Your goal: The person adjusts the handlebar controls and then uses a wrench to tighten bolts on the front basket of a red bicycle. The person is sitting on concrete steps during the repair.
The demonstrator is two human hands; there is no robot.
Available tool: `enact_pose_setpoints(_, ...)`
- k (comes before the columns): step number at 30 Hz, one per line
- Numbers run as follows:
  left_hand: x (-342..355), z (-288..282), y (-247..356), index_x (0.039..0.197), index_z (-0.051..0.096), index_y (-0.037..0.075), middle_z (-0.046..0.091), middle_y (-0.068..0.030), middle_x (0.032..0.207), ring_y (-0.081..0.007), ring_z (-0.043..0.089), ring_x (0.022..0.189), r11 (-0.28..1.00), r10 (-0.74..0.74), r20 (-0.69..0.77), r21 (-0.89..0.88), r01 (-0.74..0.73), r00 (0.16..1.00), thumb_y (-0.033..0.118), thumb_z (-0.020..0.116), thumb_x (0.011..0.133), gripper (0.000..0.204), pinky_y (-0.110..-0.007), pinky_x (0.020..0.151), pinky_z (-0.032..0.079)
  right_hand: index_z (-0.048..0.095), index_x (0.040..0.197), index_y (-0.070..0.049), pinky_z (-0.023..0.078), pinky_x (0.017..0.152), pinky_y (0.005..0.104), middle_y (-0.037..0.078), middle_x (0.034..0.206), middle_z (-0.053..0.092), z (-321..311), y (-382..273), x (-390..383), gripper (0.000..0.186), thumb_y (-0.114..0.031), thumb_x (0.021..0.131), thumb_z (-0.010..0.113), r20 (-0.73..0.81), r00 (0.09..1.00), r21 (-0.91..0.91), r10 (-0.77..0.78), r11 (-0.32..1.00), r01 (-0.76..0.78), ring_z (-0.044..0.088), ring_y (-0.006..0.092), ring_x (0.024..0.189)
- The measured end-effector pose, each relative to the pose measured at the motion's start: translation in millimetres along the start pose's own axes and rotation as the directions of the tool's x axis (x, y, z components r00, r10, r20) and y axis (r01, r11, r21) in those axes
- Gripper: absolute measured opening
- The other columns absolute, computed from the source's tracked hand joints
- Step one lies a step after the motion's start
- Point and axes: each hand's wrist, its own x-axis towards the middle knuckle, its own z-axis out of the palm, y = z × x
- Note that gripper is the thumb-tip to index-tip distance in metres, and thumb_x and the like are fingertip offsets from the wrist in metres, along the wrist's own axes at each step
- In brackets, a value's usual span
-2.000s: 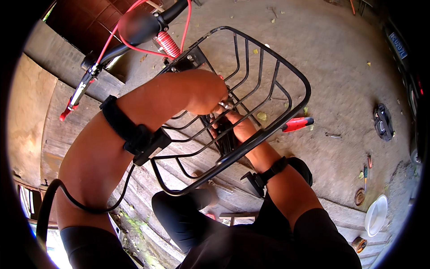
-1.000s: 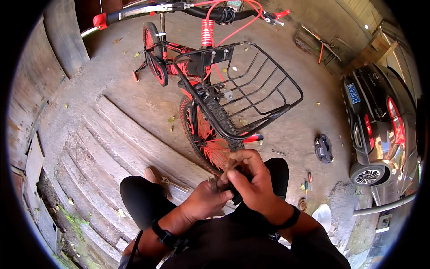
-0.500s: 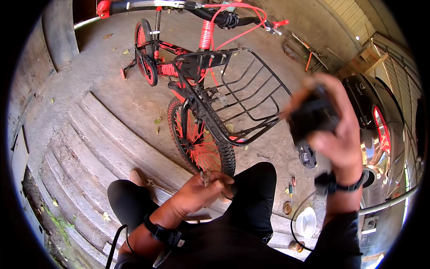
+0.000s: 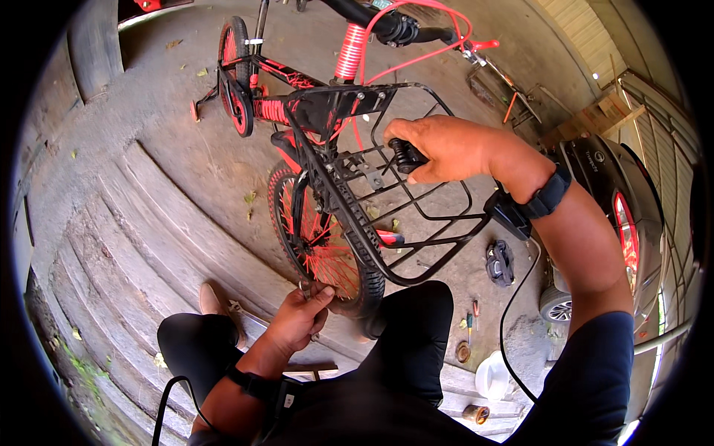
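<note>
Concrete floor [image 4: 171,85] behind; right hand [image 4: 450,149] grips black part [image 4: 407,154] by basket [image 4: 448,253]

A grey wall panel [image 4: 97,56] borders the rough grey floor [image 4: 175,111].

Markings: dark car [image 4: 617,178], pale lettering on tailgate | bicycle frame [image 4: 275,111], red-and-dark graphics, no words I can make out | black device [image 4: 277,392] at left wrist, small pale label, too small to read | elsewhere, nothing legible
</note>
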Motion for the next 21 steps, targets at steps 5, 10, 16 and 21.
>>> enact_pose_setpoints(5,11,-1,-5,0.103,0.059,0.004,0.061,-0.0095,0.079,-0.007,0.037,0.042,0.999,-0.035,-0.018,-0.033,0.035,0.999,0.025,0.058,0.097,0.022,-0.021,0.038,0.028,0.046,0.118,-0.008,0.047,0.074,0.0439,0.016,0.089,0.062,6,6,7,0.052,-0.014,0.076,0.075,0.039,0.998,0.026,-0.04,0.999,0.039,0.062,0.0365,0.086)
enact_pose_setpoints(10,15,3,-5,0.101,0.059,0.004,0.061,-0.0093,0.078,-0.0068,0.037,0.041,0.999,-0.032,-0.025,-0.028,0.031,0.999,0.024,0.058,0.097,0.02,-0.021,0.037,0.028,0.047,0.116,-0.009,0.047,0.074,0.0444,0.014,0.09,0.062,7,10,11,0.051,-0.012,0.073,0.074,0.062,0.997,-0.013,-0.044,0.999,0.045,0.062,0.0365,0.086)
enact_pose_setpoints(16,19,2,-7,0.097,0.059,0.004,0.059,-0.0039,0.073,-0.0049,0.035,0.04,0.998,-0.016,-0.069,-0.054,0.012,0.997,0.021,0.06,0.096,0.017,-0.021,0.036,0.026,0.047,0.116,-0.01,0.048,0.074,0.0454,0.013,0.093,0.062,12,15,14,0.051,-0.011,0.073,0.074,0.015,0.989,-0.064,-0.148,0.987,0.149,0.062,0.0364,0.088)
enact_pose_setpoints(21,21,4,-5,0.097,0.06,0.004,0.061,-0.003,0.073,-0.0039,0.035,0.041,0.997,0.004,-0.069,-0.07,-0.009,0.998,0.02,0.06,0.096,0.016,-0.02,0.036,0.026,0.047,0.115,-0.009,0.048,0.074,0.046,0.014,0.093,0.062,7,7,14,0.05,-0.012,0.073,0.074,0.074,0.994,-0.098,-0.082,0.991,0.089,0.062,0.0368,0.089)
